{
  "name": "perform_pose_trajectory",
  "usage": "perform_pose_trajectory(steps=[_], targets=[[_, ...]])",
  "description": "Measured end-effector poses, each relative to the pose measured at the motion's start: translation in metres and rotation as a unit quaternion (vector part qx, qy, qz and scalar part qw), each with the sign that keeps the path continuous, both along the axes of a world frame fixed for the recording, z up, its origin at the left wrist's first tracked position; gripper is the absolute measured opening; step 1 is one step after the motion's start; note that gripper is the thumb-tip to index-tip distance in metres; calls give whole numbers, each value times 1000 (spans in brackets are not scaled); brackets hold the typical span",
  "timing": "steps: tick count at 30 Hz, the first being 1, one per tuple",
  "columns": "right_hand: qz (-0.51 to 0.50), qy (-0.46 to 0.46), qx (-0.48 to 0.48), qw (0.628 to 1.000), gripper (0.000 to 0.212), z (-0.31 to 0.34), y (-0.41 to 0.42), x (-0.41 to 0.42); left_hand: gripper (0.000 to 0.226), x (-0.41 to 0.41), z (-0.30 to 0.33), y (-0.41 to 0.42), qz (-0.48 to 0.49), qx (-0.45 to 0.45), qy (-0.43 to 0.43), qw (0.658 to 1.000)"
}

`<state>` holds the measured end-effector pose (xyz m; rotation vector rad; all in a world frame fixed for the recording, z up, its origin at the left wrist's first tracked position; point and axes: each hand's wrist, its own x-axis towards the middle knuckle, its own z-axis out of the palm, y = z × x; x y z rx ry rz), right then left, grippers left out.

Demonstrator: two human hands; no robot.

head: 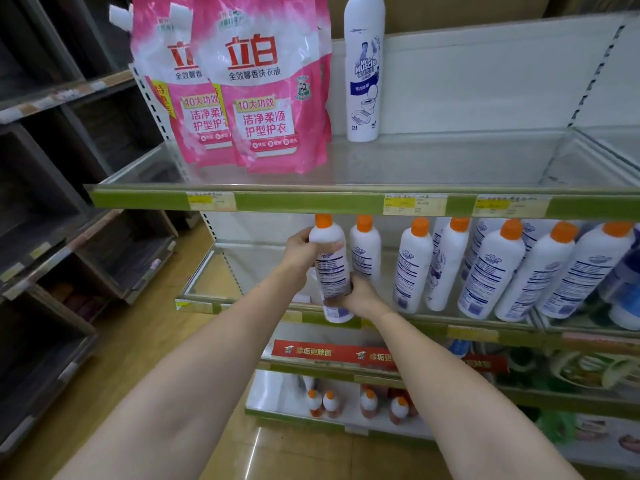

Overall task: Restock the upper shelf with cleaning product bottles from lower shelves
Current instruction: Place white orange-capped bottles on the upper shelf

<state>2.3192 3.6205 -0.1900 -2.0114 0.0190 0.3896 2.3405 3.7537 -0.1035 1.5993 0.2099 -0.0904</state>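
A white cleaner bottle with an orange cap [329, 268] is held in front of the middle shelf [242, 306], just below the upper shelf's green edge [311, 202]. My left hand [301, 252] grips its upper part from the left. My right hand [360, 296] grips its lower part from the right. Several matching bottles [491, 268] stand in a row on the middle shelf to the right. One tall white bottle of the same brand [363, 67] stands alone on the upper shelf.
Pink detergent refill pouches [256, 88] stand at the upper shelf's left end. Small orange-capped bottles [346, 403] sit on the bottom shelf. Dark wooden shelving [69, 237] lines the left side. A tan floor [145, 341] lies below.
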Motion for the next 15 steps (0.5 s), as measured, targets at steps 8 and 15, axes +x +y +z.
perform_pose_trajectory(steps=[8,15], targets=[[20,44,8,999,65,29,27,-47,29,-26,12,31,-25,-34,3,999],[32,68,25,997,40,42,58,-103,46,-61,20,64,-28,-80,36,996]])
